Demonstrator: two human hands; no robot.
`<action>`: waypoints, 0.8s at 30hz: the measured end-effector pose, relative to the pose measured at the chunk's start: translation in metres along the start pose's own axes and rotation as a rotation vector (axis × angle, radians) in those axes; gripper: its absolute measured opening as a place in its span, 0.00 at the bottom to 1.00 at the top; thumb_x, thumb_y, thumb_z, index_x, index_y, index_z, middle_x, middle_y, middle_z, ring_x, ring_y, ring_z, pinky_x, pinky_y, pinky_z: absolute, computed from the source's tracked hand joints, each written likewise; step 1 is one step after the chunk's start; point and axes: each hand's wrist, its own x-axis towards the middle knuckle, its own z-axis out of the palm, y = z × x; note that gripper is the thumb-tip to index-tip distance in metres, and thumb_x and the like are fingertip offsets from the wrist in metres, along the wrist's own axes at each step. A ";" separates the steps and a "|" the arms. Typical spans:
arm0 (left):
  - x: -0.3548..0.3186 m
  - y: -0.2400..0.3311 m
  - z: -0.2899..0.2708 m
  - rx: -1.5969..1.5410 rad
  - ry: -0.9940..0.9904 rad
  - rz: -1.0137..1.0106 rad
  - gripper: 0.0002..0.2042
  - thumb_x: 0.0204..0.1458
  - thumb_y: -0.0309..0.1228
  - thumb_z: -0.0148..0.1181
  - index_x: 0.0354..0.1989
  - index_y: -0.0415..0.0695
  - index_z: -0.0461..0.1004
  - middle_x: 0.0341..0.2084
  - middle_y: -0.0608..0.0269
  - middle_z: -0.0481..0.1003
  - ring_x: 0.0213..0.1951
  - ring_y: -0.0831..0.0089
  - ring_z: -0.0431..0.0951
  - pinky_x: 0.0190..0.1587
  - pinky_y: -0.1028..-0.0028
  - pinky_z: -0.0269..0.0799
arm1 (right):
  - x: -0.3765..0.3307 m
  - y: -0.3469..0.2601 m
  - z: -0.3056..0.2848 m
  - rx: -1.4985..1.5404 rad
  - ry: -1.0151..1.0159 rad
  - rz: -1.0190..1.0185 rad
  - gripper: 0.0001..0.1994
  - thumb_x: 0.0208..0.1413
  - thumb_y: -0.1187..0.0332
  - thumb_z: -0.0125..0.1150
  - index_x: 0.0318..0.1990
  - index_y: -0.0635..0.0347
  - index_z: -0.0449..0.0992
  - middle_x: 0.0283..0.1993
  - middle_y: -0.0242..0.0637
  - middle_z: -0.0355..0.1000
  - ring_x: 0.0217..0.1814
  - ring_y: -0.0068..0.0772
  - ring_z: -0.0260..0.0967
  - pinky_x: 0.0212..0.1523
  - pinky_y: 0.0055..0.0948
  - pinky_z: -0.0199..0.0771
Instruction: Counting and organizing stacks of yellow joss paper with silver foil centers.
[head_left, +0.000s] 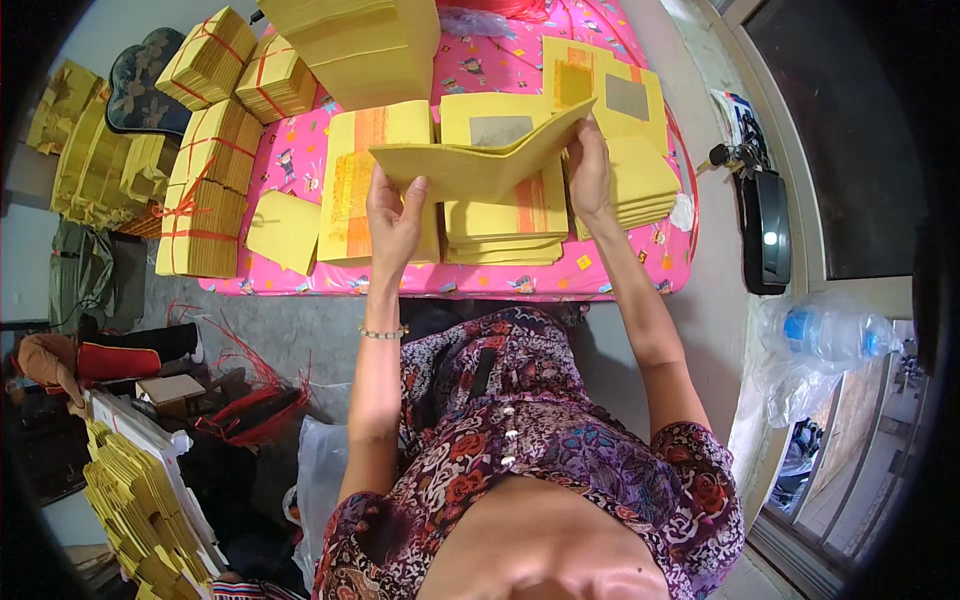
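Note:
A bent wad of yellow paper sheets (480,175) is held up between both my hands, sagging in the middle. My left hand (393,218) grips its left end, thumb on the near side. The fingers of my right hand (590,172) pinch its raised right corner. Beneath the wad lie low stacks of yellow paper on a pink patterned cloth (480,65). The left stack (335,180) bears an orange patch. A middle stack (500,248) shows an orange stripe and is partly hidden by the held wad. To the right sits another yellow stack (635,180).
Bundles of yellow paper tied with red string (207,150) line the left edge, near a dark cushioned chair back (150,85). A tall yellow pile (365,50) stands at the back. Red string (265,410) lies on the floor. A bagged water bottle (825,332) is at right.

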 end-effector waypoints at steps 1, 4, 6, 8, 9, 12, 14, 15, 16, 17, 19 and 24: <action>0.002 0.001 0.002 -0.009 -0.026 -0.004 0.16 0.54 0.21 0.53 0.51 0.38 0.64 0.44 0.63 0.70 0.47 0.76 0.69 0.51 0.76 0.63 | 0.002 0.006 -0.003 -0.047 0.089 -0.001 0.20 0.63 0.60 0.31 0.53 0.64 0.63 0.52 0.38 0.64 0.58 0.29 0.58 0.61 0.30 0.52; 0.004 0.005 0.005 -0.024 -0.101 -0.055 0.16 0.54 0.21 0.53 0.52 0.37 0.63 0.44 0.62 0.70 0.48 0.76 0.68 0.51 0.76 0.63 | 0.004 0.001 -0.002 -0.042 -0.043 -0.008 0.20 0.64 0.58 0.30 0.46 0.64 0.66 0.45 0.38 0.67 0.52 0.28 0.62 0.58 0.29 0.57; 0.004 0.008 0.012 -0.033 -0.154 -0.101 0.17 0.54 0.21 0.53 0.52 0.37 0.63 0.44 0.62 0.70 0.48 0.76 0.68 0.51 0.76 0.63 | 0.000 -0.012 0.008 -0.066 -0.125 0.032 0.21 0.64 0.56 0.32 0.46 0.64 0.67 0.45 0.37 0.66 0.50 0.27 0.63 0.57 0.28 0.58; 0.003 0.009 0.027 -0.141 -0.282 -0.169 0.18 0.54 0.21 0.53 0.53 0.37 0.62 0.47 0.62 0.69 0.49 0.76 0.67 0.52 0.74 0.62 | -0.006 -0.022 0.020 -0.128 -0.278 0.024 0.23 0.65 0.53 0.33 0.42 0.63 0.70 0.43 0.36 0.66 0.46 0.25 0.64 0.54 0.27 0.60; 0.003 0.009 0.035 -0.144 -0.288 -0.168 0.18 0.54 0.21 0.53 0.53 0.37 0.62 0.47 0.62 0.69 0.49 0.76 0.67 0.52 0.74 0.62 | -0.010 -0.024 0.026 -0.131 -0.274 0.021 0.23 0.65 0.53 0.33 0.42 0.63 0.70 0.43 0.36 0.66 0.46 0.25 0.64 0.54 0.27 0.60; 0.002 0.007 0.052 -0.125 -0.399 -0.102 0.24 0.53 0.24 0.55 0.59 0.38 0.57 0.54 0.60 0.63 0.54 0.75 0.63 0.57 0.72 0.58 | -0.030 -0.041 0.046 -0.056 -0.425 -0.057 0.20 0.65 0.58 0.34 0.46 0.65 0.69 0.47 0.36 0.64 0.49 0.26 0.63 0.54 0.27 0.59; 0.001 0.006 0.055 -0.140 -0.392 -0.128 0.26 0.53 0.23 0.55 0.60 0.38 0.55 0.55 0.60 0.63 0.55 0.75 0.63 0.58 0.72 0.56 | -0.033 -0.038 0.050 -0.074 -0.426 -0.045 0.19 0.65 0.60 0.34 0.48 0.65 0.68 0.48 0.35 0.63 0.51 0.26 0.62 0.55 0.27 0.59; 0.001 0.007 0.058 -0.156 -0.388 -0.157 0.28 0.52 0.23 0.55 0.62 0.38 0.54 0.55 0.59 0.62 0.56 0.74 0.62 0.59 0.72 0.55 | -0.034 -0.035 0.049 -0.091 -0.422 -0.032 0.19 0.65 0.61 0.35 0.50 0.65 0.68 0.50 0.35 0.62 0.53 0.26 0.61 0.56 0.27 0.59; 0.001 0.011 0.060 -0.181 -0.363 -0.192 0.25 0.52 0.23 0.56 0.59 0.38 0.56 0.52 0.60 0.64 0.54 0.74 0.63 0.59 0.71 0.55 | -0.033 -0.032 0.047 -0.040 -0.451 -0.083 0.19 0.64 0.62 0.36 0.55 0.64 0.65 0.52 0.35 0.61 0.55 0.26 0.59 0.56 0.26 0.58; 0.003 0.010 0.060 -0.180 -0.365 -0.191 0.25 0.52 0.23 0.56 0.59 0.38 0.56 0.52 0.60 0.64 0.54 0.74 0.63 0.59 0.71 0.55 | -0.032 -0.029 0.045 -0.040 -0.450 -0.085 0.19 0.64 0.62 0.36 0.55 0.64 0.65 0.52 0.35 0.61 0.55 0.26 0.59 0.56 0.26 0.58; 0.006 0.010 0.057 -0.122 -0.403 -0.168 0.21 0.51 0.22 0.56 0.53 0.38 0.59 0.47 0.63 0.66 0.52 0.73 0.65 0.59 0.70 0.56 | -0.030 -0.022 0.043 0.070 -0.468 0.043 0.19 0.64 0.61 0.38 0.56 0.63 0.63 0.51 0.35 0.63 0.53 0.24 0.61 0.55 0.24 0.59; 0.009 0.020 0.065 -0.184 -0.331 -0.123 0.18 0.51 0.21 0.56 0.50 0.40 0.60 0.43 0.64 0.67 0.49 0.75 0.67 0.54 0.73 0.61 | -0.026 -0.024 0.031 0.133 -0.487 0.111 0.19 0.63 0.60 0.40 0.55 0.63 0.63 0.49 0.32 0.65 0.51 0.21 0.62 0.52 0.22 0.63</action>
